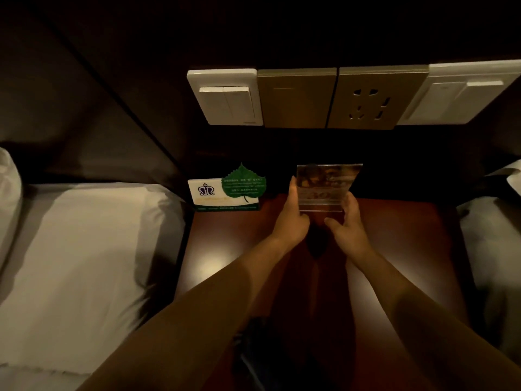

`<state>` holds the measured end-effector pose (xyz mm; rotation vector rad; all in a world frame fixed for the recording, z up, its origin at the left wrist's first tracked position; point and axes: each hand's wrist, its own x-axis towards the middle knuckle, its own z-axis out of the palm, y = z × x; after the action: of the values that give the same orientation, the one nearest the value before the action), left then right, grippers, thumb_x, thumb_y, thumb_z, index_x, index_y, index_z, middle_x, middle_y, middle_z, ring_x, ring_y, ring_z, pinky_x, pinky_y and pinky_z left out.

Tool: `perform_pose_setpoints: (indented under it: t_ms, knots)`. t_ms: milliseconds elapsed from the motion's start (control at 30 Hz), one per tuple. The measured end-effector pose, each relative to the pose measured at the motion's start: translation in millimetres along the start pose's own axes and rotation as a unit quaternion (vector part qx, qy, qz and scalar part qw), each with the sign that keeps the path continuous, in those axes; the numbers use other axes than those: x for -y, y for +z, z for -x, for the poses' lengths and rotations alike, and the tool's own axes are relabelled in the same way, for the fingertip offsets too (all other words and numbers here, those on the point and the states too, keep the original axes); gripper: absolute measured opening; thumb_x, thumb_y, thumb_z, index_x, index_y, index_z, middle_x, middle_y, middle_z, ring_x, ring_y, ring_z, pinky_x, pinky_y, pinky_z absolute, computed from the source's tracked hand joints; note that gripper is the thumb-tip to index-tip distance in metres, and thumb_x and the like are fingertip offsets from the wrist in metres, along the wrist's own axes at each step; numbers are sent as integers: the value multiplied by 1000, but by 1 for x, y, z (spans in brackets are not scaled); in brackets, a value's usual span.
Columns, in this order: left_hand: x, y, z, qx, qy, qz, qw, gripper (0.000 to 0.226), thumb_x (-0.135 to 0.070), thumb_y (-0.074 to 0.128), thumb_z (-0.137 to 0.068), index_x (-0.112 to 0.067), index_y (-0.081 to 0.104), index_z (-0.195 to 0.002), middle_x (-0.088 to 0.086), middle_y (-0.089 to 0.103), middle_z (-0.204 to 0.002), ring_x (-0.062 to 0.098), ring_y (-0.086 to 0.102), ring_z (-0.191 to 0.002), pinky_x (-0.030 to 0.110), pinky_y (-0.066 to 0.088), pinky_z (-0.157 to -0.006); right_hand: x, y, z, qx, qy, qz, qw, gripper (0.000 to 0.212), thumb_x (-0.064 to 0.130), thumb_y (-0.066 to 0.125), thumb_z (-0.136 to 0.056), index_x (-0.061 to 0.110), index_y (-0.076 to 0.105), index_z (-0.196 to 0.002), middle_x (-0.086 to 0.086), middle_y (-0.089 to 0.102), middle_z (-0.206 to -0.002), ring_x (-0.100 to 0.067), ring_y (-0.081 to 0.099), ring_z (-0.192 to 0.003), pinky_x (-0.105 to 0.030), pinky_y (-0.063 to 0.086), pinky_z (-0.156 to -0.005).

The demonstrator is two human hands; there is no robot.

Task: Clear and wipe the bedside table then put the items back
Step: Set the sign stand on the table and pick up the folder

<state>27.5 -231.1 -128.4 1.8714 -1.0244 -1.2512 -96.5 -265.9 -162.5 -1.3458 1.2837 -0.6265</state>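
A clear acrylic sign stand (328, 187) with a printed card inside stands upright at the back middle of the dark red wooden bedside table (394, 249). My left hand (291, 218) grips its left edge and my right hand (345, 224) grips its right lower corner. To its left, a white card (207, 194) with a crown logo and a green leaf-shaped card (244, 183) stand at the table's back left corner.
On the dark wall behind the table hang two white switch plates (225, 97) (462, 93) and gold panels with a socket (369, 104). White beds with pillows (79, 249) (496, 249) flank the table. A dark object (253, 342) lies low near my forearms.
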Motion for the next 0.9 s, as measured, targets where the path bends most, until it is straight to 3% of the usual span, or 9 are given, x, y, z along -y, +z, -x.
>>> perform_pose_setpoints:
  t_ms: [167, 267, 300, 400, 567, 700, 733, 800, 900]
  knots:
    - [-2, -5, -1, -6, 5, 3, 1000, 86, 3, 42, -87, -30, -8, -149, 7, 50, -140, 24, 53, -122, 28, 42, -93, 0, 1, 0, -11, 3, 13, 1000, 74, -3, 54, -84, 19, 18, -145, -8, 33, -149, -20, 33, -138, -45, 32, -114]
    - [1, -17, 15, -33, 4, 30, 999, 83, 7, 40, -87, -29, -1, -150, 13, 42, -146, 25, 52, -121, 11, 42, -81, 1, 8, 15, -83, 35, -16, 996, 68, 0, 52, -87, 16, 20, -145, -10, 33, -150, -20, 34, -137, -42, 34, -112]
    - [5, -23, 24, -45, 7, 41, 998, 80, 7, 40, -88, -26, 3, -150, 12, 37, -149, 22, 49, -124, 7, 41, -83, 1, 13, 25, -122, 51, -24, 991, 64, 0, 51, -87, 13, 24, -143, -12, 36, -148, -22, 37, -135, -42, 36, -111]
    - [31, -47, 61, -76, 8, 68, 995, 68, 5, 41, -90, -19, 16, -149, 8, 36, -150, 19, 37, -137, 20, 33, -105, 0, 41, 61, -173, 47, 13, 984, 48, 0, 48, -87, 8, 38, -133, -17, 48, -133, -26, 51, -118, -44, 44, -103]
    - [102, -114, 131, -181, -82, 47, 979, 55, 1, 45, -89, -16, 39, -140, 3, 52, -136, 13, 50, -123, 4, 36, -86, 9, 121, 116, -55, -35, 111, 992, 36, -2, 48, -86, 11, 52, -119, -3, 50, -112, -19, 53, -99, -45, 48, -94]
    - [153, -183, 176, -202, -158, 19, 966, 50, 1, 43, -89, -11, 42, -138, 10, 51, -139, 15, 51, -117, 0, 35, -79, 24, 192, 148, 50, -94, 196, 975, 27, 13, 46, -93, 8, 55, -118, -6, 55, -113, -25, 53, -109, -45, 46, -97]
    - [162, -200, 187, -194, -176, 1, 965, 51, -2, 44, -89, -12, 41, -138, 10, 50, -139, 17, 52, -117, 1, 37, -81, 26, 210, 156, 70, -95, 225, 967, 29, 19, 44, -95, 9, 54, -120, -9, 56, -118, -26, 50, -113, -43, 44, -99]
    - [179, -230, 208, -175, -207, -34, 962, 54, -9, 47, -90, -16, 35, -142, 10, 46, -143, 22, 50, -125, 17, 38, -93, 29, 243, 171, 98, -95, 310, 941, 36, 29, 41, -96, 11, 50, -125, -10, 54, -126, -26, 45, -119, -42, 37, -101]
    - [200, -270, 237, -165, -222, -104, 955, 61, -14, 47, -90, -16, 24, -147, 12, 41, -146, 27, 41, -133, 32, 36, -104, 32, 287, 199, 104, -134, 457, 873, 43, 33, 48, -92, 9, 47, -129, -16, 53, -129, -35, 45, -120, -49, 35, -100]
